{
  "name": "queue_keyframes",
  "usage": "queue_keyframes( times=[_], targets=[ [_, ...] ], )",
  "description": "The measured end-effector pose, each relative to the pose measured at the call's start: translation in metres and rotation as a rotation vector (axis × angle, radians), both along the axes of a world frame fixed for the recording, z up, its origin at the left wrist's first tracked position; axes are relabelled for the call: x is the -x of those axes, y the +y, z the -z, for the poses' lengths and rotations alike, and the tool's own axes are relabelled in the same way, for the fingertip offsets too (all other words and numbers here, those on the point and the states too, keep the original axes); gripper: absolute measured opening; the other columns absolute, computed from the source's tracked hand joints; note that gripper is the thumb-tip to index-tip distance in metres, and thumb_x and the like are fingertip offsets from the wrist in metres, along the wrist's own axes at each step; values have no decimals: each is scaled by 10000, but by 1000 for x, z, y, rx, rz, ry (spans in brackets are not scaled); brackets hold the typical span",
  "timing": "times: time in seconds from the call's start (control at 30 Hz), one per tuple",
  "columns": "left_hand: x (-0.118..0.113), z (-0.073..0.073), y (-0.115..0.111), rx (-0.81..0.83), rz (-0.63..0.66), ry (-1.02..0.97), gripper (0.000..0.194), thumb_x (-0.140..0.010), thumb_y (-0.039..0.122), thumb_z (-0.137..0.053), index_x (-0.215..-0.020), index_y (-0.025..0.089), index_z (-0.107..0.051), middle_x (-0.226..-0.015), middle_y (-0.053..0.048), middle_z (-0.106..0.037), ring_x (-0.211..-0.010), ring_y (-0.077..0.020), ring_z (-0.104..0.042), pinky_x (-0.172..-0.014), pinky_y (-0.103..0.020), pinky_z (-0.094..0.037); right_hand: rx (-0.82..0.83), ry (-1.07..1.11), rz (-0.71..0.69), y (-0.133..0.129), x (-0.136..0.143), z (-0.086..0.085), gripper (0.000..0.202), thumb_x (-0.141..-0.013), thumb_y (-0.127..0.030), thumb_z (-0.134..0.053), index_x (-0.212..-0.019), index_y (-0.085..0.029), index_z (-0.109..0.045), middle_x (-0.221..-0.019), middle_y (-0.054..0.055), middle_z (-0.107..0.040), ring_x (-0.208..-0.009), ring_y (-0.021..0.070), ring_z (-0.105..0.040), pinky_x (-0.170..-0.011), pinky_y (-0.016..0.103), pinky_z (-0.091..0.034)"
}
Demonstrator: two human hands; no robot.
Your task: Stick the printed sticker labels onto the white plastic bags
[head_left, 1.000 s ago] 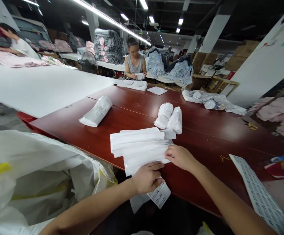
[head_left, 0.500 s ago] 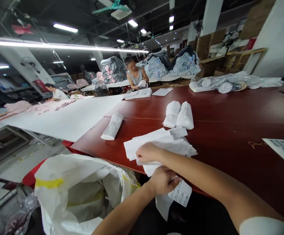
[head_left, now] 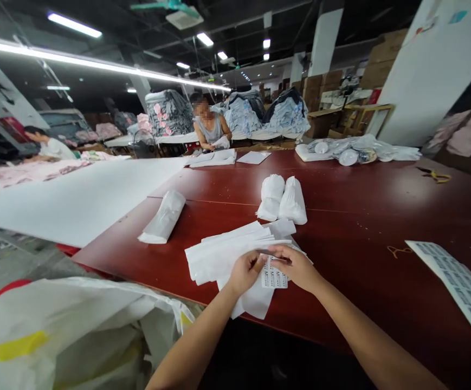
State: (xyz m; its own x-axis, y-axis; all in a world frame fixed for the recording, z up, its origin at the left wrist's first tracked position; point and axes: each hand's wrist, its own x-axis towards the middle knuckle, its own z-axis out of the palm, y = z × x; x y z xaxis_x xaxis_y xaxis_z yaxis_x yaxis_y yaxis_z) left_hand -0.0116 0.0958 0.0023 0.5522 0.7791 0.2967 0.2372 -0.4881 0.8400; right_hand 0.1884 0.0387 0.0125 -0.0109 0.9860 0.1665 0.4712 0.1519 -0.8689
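Left hand [head_left: 246, 272]: closed, pinching flat printed sheet [head_left: 275, 279]
Right hand [head_left: 295, 266]: half-curled, hold unclear
Bundles [head_left: 292, 203]: crinkled rolls, 12 o'clock

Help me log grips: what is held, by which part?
Left hand holds the label sheet by its upper-left corner; whether the right hand grips is unclear.

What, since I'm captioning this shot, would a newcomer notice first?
Centrally, the left hand and right hand meet at a white, black-printed label sheet over flat white pieces. Beyond, two plump white bundles lie on the glossy red-brown table. A yellow-striped white sack gapes at lower left.
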Motion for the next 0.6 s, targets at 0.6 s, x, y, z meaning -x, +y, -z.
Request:
queue_keyframes(
  times=[0.6],
  targets=[
    [2, -3, -5, 22, -121, -60, 373, -1010, 456, -492, -744, 205, -567, -673, 12, -596, -627, -157, -539, -639, -286, -434, -489, -248, 148, -13, -4, -19, 95, -890, -330, -710, -878, -244, -751, -1236, 59, -709, -1172, 256, -645, -1067, 455, -499]
  ],
)
